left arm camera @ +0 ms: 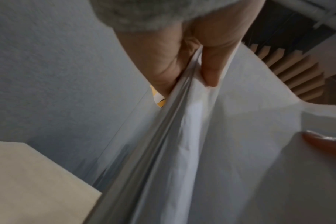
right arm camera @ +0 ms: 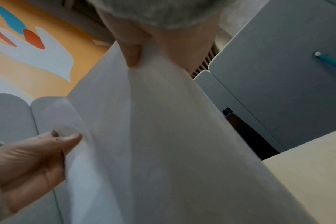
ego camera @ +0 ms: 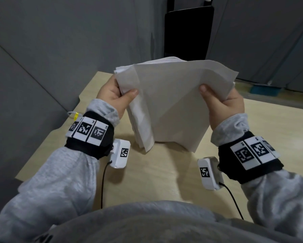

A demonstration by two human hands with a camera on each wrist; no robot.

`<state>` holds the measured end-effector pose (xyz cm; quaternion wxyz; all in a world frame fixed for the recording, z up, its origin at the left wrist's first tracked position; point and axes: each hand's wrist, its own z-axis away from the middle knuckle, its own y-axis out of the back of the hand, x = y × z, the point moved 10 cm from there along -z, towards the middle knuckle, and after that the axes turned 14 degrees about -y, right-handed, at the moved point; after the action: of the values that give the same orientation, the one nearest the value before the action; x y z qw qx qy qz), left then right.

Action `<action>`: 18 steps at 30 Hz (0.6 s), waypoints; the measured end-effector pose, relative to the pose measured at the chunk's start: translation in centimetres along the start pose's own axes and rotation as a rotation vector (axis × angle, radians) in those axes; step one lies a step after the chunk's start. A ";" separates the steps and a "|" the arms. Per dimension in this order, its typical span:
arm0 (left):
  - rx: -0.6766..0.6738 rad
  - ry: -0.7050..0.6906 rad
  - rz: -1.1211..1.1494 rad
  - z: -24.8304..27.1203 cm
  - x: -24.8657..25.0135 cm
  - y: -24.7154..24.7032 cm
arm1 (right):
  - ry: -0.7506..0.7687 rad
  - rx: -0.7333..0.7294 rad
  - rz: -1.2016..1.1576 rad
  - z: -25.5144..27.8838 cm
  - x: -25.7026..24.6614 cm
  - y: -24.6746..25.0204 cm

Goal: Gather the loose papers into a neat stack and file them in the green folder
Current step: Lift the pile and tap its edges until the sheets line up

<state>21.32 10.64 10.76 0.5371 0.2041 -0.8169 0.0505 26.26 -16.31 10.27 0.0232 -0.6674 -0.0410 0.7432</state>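
The papers (ego camera: 166,106) are being held on edge above the middle of the table (ego camera: 147,179), with their lower edge touching or just clear of the wood; which of the two cannot be told. The left side of the bundle is being pinched by the left hand (ego camera: 112,97), thumb on the near face and the other fingers hidden behind. In the left wrist view the sheet edges (left arm camera: 175,115) are being shown fanned, not yet flush. The right side is being gripped in the same way by the right hand (ego camera: 224,104), its thumb pressed on the front sheet, which is curling away toward the person at its upper right corner. The long axis of the bundle is being kept roughly upright, leaning a little away from the person, and the two hands are placed about level on opposite side edges, neither nearer to the sheets than the other. Squaring appears to be the step in hand: a downward tap along that upright axis against the table would probably be called for. The green folder is not being shown in any view.
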 end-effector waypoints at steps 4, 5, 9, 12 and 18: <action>-0.010 0.034 -0.054 0.0 -0.8 0.4 | -0.073 -0.024 0.108 -0.5 1.9 -0.4; -0.011 0.062 -0.116 0.2 -1.0 0.4 | -0.096 -0.015 0.134 -0.7 2.6 -0.3; -0.048 0.300 -0.335 2.5 -4.0 0.0 | -0.144 0.026 0.203 -1.1 4.1 0.1; -0.134 0.523 -0.483 4.6 -6.4 -0.5 | -0.195 0.027 0.299 -1.4 5.5 0.4; -0.388 0.756 -0.774 6.7 -9.9 -1.5 | -0.353 0.041 0.470 -1.7 9.6 1.0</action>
<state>19.54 10.01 -1.14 0.7988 0.3535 -0.4283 -0.2313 26.90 -16.37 0.50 -0.1437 -0.5185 0.1261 0.8334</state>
